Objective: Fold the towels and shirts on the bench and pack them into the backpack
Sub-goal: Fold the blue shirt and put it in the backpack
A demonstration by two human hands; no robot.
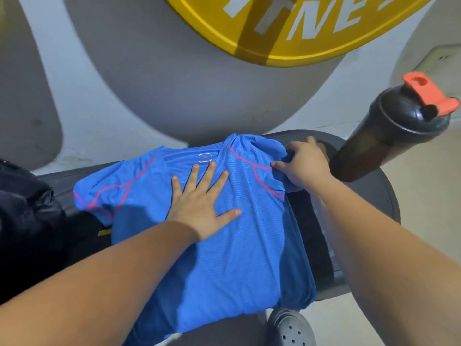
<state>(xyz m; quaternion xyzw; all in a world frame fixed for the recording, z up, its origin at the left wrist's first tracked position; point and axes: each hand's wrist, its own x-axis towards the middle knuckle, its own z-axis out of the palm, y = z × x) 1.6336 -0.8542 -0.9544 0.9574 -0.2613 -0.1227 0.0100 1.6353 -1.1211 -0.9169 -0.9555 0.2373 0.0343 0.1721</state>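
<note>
- The left hand (pixel 199 208) lies flat on the chest of the blue shirt (pixel 224 265), fingers straight and spread wide, with the palm pressing the cloth down just below the collar.
- The right hand (pixel 304 166) has its fingers curled into the shirt's bunched sleeve at the far right shoulder and holds a fold of it; the cloth there is puckered around the fingertips.
- The shirt is spread out on the black bench (pixel 379 196) with the collar away from the person. Pink seams run over both shoulders, and a small white logo (pixel 205 157) sits inside the neckline.
- The other sleeve lies flat and open toward the left, while the hem hangs over the near edge of the bench.
- Both forearms cross the lower half of the shirt and hide part of it.
- A dark strip shows beside the shirt's right edge; whether it is bench padding or another cloth cannot be told.
- A black shaker bottle (pixel 389 138) with an orange flip cap stands just beside the right hand at the bench's end.
- The black backpack (pixel 27 211) sits at the left, close to the flat sleeve.
- A grey perforated clog (pixel 289 328) shows below the hem.
- A yellow round sign (pixel 287 41) with white letters fills the wall behind.
</note>
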